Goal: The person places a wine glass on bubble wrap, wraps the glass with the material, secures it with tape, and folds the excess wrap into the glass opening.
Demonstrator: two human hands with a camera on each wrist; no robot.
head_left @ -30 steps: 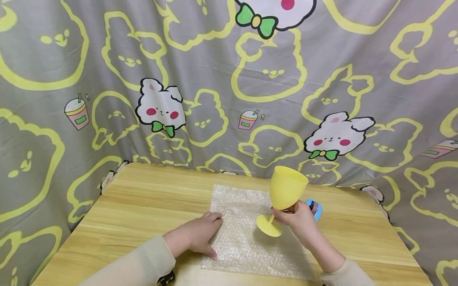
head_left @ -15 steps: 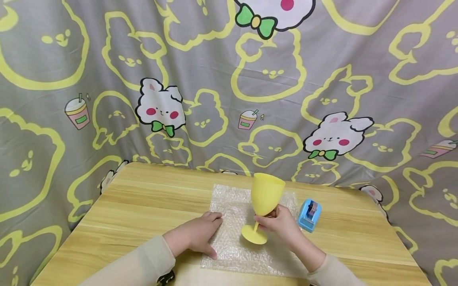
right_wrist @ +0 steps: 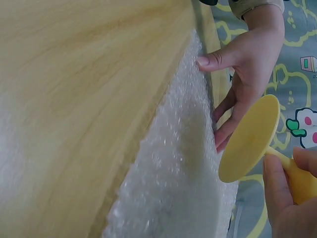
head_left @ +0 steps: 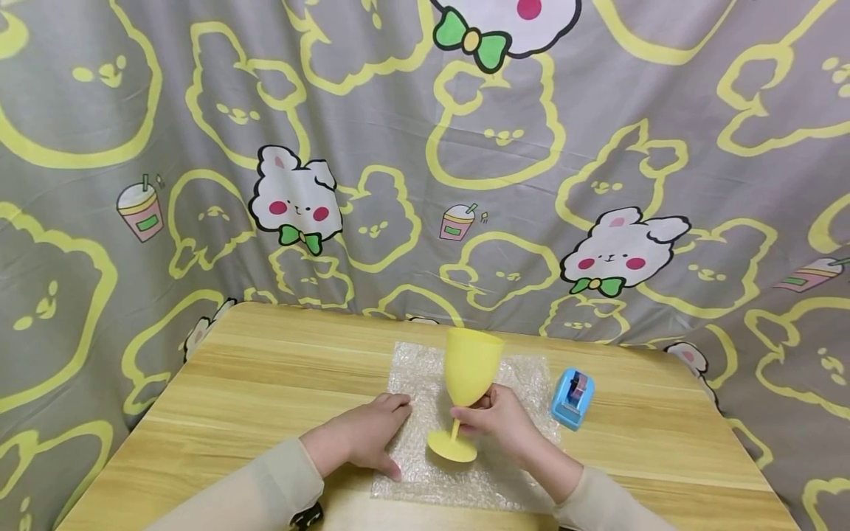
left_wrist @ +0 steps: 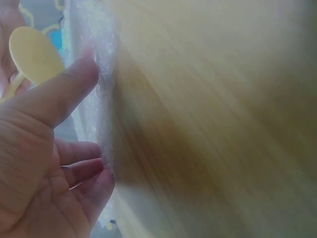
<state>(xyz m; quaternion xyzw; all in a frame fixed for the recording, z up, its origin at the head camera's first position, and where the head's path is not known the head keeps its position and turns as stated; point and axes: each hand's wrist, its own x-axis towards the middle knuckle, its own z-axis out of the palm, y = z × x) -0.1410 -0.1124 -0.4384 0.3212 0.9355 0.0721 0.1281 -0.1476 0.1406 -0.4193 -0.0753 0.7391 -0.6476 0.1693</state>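
Yellow stemmed goblet (head_left: 473, 369) held over a clear bubble-wrap sheet (head_left: 494, 472)

Right hand (head_left: 501, 424): pinching the goblet by its stem, just under the bowl, with thumb and fingers. Bowl uppermost, slightly tilted; flat round foot over the middle of the sheet, contact with it uncertain.

Left hand (head_left: 372, 435): unclenched, fingers relaxed and thumb spread apart, touching the sheet along its left edge.

At both wrists: beige long sleeves (head_left: 259, 472); at the left cuff, a black item (head_left: 307, 516), mostly hidden.

Under the hands: the sheet, crinkled, roughly rectangular, laid flat.

Just right of the sheet: small blue tape dispenser (head_left: 573, 398), loaded with a roll.

Beneath all: light wood-grain table (head_left: 279, 369).

Behind and at both sides: grey fabric curtain (head_left: 372, 110), printed with yellow animal outlines, white rabbits with red cheeks and green bows, and pink drink cups.
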